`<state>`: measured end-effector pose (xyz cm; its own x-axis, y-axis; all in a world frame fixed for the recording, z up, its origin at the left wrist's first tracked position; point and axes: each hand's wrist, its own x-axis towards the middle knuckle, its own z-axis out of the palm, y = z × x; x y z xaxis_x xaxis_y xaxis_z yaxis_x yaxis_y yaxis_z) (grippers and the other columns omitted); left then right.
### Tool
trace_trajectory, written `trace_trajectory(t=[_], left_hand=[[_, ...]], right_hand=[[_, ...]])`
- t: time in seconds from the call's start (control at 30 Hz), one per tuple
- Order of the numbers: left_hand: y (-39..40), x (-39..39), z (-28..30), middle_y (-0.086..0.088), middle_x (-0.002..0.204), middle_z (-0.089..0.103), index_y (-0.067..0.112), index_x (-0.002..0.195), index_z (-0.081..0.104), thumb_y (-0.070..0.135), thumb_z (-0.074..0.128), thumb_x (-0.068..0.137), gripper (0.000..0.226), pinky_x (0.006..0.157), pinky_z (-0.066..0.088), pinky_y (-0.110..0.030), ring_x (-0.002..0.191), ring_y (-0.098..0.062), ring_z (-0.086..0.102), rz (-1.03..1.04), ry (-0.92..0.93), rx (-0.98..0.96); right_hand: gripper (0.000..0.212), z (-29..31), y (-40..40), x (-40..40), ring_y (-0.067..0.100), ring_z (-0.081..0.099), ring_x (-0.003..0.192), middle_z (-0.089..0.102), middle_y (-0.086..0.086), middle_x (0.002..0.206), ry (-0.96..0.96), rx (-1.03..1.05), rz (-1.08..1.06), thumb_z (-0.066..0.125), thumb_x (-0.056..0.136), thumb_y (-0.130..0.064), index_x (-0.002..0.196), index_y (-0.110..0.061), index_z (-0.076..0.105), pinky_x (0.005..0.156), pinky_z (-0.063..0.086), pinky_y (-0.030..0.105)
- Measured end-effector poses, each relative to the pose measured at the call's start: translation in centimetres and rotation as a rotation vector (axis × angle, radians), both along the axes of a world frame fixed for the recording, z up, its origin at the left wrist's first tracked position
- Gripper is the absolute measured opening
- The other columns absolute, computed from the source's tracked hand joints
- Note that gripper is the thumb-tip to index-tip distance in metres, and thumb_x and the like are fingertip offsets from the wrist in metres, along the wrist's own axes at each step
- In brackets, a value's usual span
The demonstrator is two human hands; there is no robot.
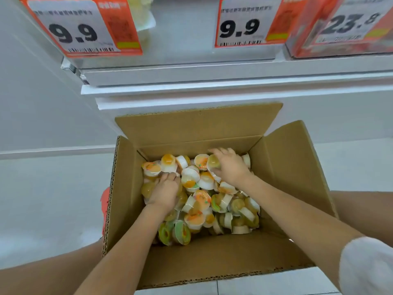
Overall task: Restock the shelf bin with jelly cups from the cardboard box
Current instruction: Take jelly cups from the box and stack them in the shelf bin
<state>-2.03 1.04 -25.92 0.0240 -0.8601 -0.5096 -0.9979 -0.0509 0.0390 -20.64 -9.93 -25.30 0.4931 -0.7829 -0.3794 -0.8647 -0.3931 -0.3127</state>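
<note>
Jumbled orange, yellow, green jelly cups

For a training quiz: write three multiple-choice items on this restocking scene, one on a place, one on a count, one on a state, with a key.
1. Where are both hands?
A. on the shelf
B. inside the cardboard box
C. on the floor

2. How many price tags read 9.9?
A. one
B. two
C. three

3. The box flaps are
A. taped shut
B. cut off
C. folded open

Key:
1 B: the left hand and right hand lie among the jelly cups in the cardboard box.
2 B: one 9.9 tag, another; the third reads 23.8.
3 C: the flaps stand open.
</note>
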Motion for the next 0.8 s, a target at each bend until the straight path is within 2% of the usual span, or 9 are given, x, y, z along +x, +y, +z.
trace_trajectory(t=[0.1, 0.23, 0.33, 0.4, 0.43, 0.5, 0.6, 0.7, 0.8], left_hand=[[-1.3, 0.2, -1.0, -0.003, 0.14, 0.033, 0.014, 0.138, 0.038, 0.013, 0.061, 0.087, 0.056, 0.105, 0.029, -0.035, 0.129, -0.025, 0.028, -0.061, -0.036, 0.02], [-1.8, 0.8, 0.9, -0.009, 0.128, 0.043, 0.009, 0.127, 0.046, 0.03, 0.058, 0.092, 0.042, 0.099, 0.035, -0.034, 0.121, -0.026, 0.039, -0.026, 0.049, 0.109], [-2.2, 1.1, 5.8, -0.009, 0.096, 0.057, 0.007, 0.106, 0.057, 0.039, 0.06, 0.09, 0.035, 0.075, 0.043, -0.031, 0.089, -0.022, 0.055, 0.462, 0.518, 0.168], [-2.8, 0.9, 10.5, -0.011, 0.098, 0.061, 0.007, 0.106, 0.058, 0.032, 0.054, 0.095, 0.028, 0.073, 0.052, -0.036, 0.086, -0.024, 0.061, 0.955, 1.021, 0.248], [-3.0, 0.9, 13.1, -0.014, 0.105, 0.061, 0.008, 0.108, 0.057, 0.029, 0.048, 0.098, 0.025, 0.074, 0.055, -0.04, 0.088, -0.028, 0.063, 1.179, 1.25, 0.311], [-3.2, 1.0, 17.8, -0.021, 0.11, 0.06, 0.007, 0.109, 0.055, 0.025, 0.038, 0.1, 0.027, 0.074, 0.055, -0.048, 0.09, -0.034, 0.063, 1.369, 1.483, 0.412], [-2.6, 1.2, 24.0, -0.024, 0.104, 0.061, 0.004, 0.108, 0.057, 0.025, 0.038, 0.099, 0.03, 0.068, 0.053, -0.054, 0.091, -0.038, 0.061, 1.366, 1.613, 0.472], [-1.3, 0.5, 28.6, -0.022, 0.11, 0.06, 0.0, 0.111, 0.059, 0.018, 0.041, 0.096, 0.03, 0.071, 0.052, -0.053, 0.097, -0.038, 0.058, 1.281, 1.763, 0.459], [-0.4, -0.5, 31.5, -0.026, 0.126, 0.056, -0.004, 0.125, 0.055, 0.015, 0.041, 0.094, 0.04, 0.08, 0.05, -0.057, 0.109, -0.043, 0.057, 1.099, 1.96, 0.392]], right_hand=[[0.05, -1.4, -0.6, 0.6, 0.031, 0.035, 0.129, 0.046, 0.008, 0.135, 0.0, 0.069, -0.024, 0.056, 0.093, -0.025, 0.139, -0.021, 0.039, 0.1, 0.04, 0.046], [0.047, -0.4, -1.0, 0.7, 0.032, 0.041, 0.125, 0.047, 0.012, 0.133, -0.091, 0.153, -0.085, 0.057, 0.094, -0.023, 0.138, -0.015, 0.043, 0.1, 0.039, 0.037], [0.039, 2.9, -1.1, 0.5, 0.024, 0.055, 0.112, 0.056, 0.009, 0.126, -0.384, 0.419, -0.489, 0.062, 0.091, -0.026, 0.126, -0.01, 0.055, 0.092, 0.047, 0.031], [0.023, 6.8, -1.1, 0.4, 0.024, 0.062, 0.097, 0.057, 0.012, 0.122, -0.624, 0.851, -0.831, 0.062, 0.089, -0.024, 0.109, -0.014, 0.058, 0.087, 0.054, 0.032], [0.017, 9.2, -0.9, 0.4, 0.024, 0.063, 0.088, 0.057, 0.013, 0.116, -0.697, 1.022, -0.901, 0.06, 0.089, -0.024, 0.103, -0.015, 0.056, 0.082, 0.055, 0.032], [0.014, 14.3, -0.8, 0.0, 0.019, 0.059, 0.073, 0.057, 0.01, 0.097, -0.736, 1.106, -0.822, 0.056, 0.09, -0.027, 0.096, -0.014, 0.054, 0.068, 0.054, 0.027], [0.015, 22.5, 0.2, 0.3, 0.013, 0.058, 0.07, 0.058, 0.004, 0.087, -0.831, 0.983, -0.584, 0.056, 0.093, -0.029, 0.096, -0.015, 0.058, 0.062, 0.052, 0.022], [0.018, 28.9, 1.5, 0.3, 0.009, 0.058, 0.08, 0.06, 0.006, 0.097, -0.914, 0.547, -0.261, 0.061, 0.091, -0.023, 0.107, -0.017, 0.065, 0.066, 0.053, 0.02], [0.035, 32.6, 2.8, 0.0, 0.008, 0.059, 0.089, 0.061, 0.001, 0.108, -0.979, 0.155, 0.021, 0.073, 0.08, -0.015, 0.113, -0.023, 0.064, 0.08, 0.054, 0.024]])
